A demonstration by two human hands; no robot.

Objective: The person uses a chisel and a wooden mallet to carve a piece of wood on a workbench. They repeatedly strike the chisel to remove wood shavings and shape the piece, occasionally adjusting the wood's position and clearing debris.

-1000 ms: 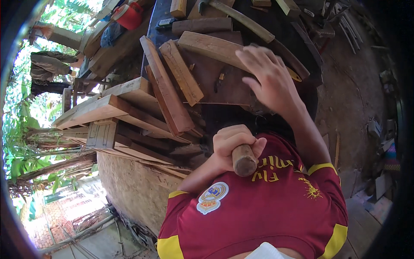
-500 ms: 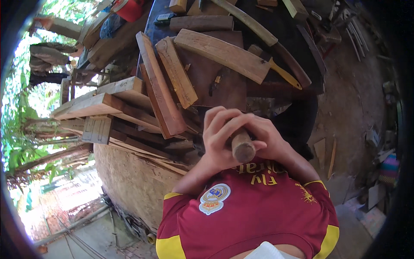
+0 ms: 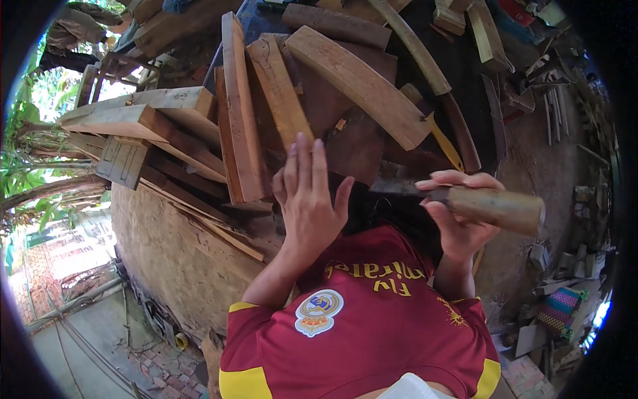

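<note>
Jutting from both sides of the clasping right grip (image 3: 463, 229), a wooden-handled tool (image 3: 500, 209); left grip (image 3: 310, 207) spread, empty

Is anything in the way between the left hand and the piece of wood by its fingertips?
Nothing that I can see. The left hand overlaps the near end of the piece of wood, though I can't tell if they touch. The tool in the right hand is off to the right.

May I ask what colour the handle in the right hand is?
The handle is light brown, best seen in the head view.
</note>
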